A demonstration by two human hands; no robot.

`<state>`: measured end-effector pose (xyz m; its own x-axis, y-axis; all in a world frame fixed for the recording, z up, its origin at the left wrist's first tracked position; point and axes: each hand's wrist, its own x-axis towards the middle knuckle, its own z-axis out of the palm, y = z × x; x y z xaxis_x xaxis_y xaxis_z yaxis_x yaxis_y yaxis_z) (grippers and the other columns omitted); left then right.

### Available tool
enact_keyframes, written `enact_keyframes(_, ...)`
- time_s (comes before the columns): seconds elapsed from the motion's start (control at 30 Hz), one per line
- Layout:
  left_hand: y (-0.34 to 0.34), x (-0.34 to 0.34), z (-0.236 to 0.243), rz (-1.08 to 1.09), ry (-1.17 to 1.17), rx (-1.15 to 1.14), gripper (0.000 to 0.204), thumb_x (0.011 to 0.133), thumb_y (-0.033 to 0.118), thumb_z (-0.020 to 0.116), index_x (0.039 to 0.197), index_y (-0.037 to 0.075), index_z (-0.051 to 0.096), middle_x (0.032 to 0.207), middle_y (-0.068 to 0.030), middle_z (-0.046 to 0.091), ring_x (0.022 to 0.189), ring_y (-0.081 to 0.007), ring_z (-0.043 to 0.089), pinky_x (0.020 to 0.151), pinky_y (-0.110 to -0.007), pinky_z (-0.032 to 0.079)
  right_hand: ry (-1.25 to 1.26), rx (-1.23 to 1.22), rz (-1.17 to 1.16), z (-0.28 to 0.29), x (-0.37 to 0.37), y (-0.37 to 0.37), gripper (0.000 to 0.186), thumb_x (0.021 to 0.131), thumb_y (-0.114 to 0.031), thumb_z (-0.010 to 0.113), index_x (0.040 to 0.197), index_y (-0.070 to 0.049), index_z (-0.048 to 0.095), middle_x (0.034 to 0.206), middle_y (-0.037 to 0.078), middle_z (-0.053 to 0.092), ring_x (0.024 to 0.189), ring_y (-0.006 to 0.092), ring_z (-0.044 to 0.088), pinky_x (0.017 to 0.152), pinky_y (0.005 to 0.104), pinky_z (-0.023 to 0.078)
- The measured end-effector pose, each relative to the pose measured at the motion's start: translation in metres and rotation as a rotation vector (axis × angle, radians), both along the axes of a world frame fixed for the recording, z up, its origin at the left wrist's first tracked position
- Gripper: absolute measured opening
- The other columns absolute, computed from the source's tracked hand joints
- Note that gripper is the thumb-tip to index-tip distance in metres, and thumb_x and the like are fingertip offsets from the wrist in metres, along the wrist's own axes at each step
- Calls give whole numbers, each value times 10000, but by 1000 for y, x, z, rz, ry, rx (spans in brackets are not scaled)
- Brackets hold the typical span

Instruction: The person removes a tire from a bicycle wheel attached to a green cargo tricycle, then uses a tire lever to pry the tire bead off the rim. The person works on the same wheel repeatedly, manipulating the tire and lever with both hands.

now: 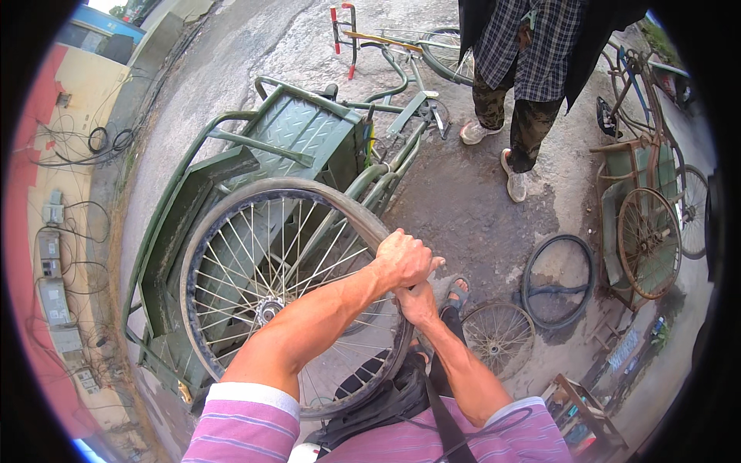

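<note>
Gripping the tyre (266, 189) of a spoked wheel (268, 309), the person in the striped pink shirt (243, 432) has both arms stretched out in front of them. From where I stand, the left hand (403, 258) is curled tightly over the rubber at the wheel's right side, and the right hand (419, 302) is clenched just below it, the two close together; I can't make out how the fingers underneath lie. The wheel leans up before the person's body, its hub to the left of the left forearm. Just beyond it is a green cargo tricycle (297, 131), seemingly tipped on its side, with a patterned metal bed and red-gripped handlebars (353, 42) at the far end. Another person (525, 73) stands across from us in a checked garment, camouflage trousers and pale shoes. On the ground to the right, a bare spoked rim (495, 349) lies near a loose black tyre (527, 289). Farther right is a second cart (614, 224) with a rusty wheel (624, 239). Over on the left, grey boxes (54, 301) and trailing cables line a cream and red wall (46, 185).
</note>
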<state>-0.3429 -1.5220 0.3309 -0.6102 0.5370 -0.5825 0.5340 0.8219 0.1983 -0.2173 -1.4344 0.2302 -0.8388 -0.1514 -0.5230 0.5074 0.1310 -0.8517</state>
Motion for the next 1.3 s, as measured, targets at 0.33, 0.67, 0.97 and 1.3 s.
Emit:
enact_keyframes(0.33, 0, 4, 1, 165, 43, 133, 677, 1099, 561, 542, 760, 28, 787, 884, -197, 806, 925, -393, 791, 875, -483, 566, 25, -443, -183, -25, 13, -7, 502, 1023, -427, 758, 1221, 15, 622, 872, 63, 675, 651, 161, 656, 602, 319, 556)
enact_keyframes(0.67, -68, -17, 0, -123, 309, 157, 635, 1069, 603, 542, 776, 101, 798, 819, -105, 749, 888, -305, 718, 905, -465, 474, -79, -565, -231, -13, 47, -7, 642, 1005, -529, 771, 1311, -5, 562, 876, 52, 643, 632, 149, 656, 570, 314, 553)
enact_keyframes(0.97, -37, -42, -5, -108, 37, -17, 690, 1082, 597, 531, 801, 40, 824, 804, -196, 778, 867, -385, 772, 850, -496, 544, -146, -609, -211, -17, 55, -1, 757, 986, -728, 684, 1180, -3, 583, 791, 73, 634, 596, 173, 644, 535, 314, 538)
enact_keyframes(1.3, -14, -62, -10, -41, -212, -236, 666, 1107, 607, 502, 1086, 37, 848, 1094, -209, 816, 1099, -391, 778, 977, -499, 594, -343, -713, -201, -29, 52, -3, 745, 1048, -767, 551, 1038, -28, 647, 745, 76, 641, 587, 174, 634, 525, 327, 525)
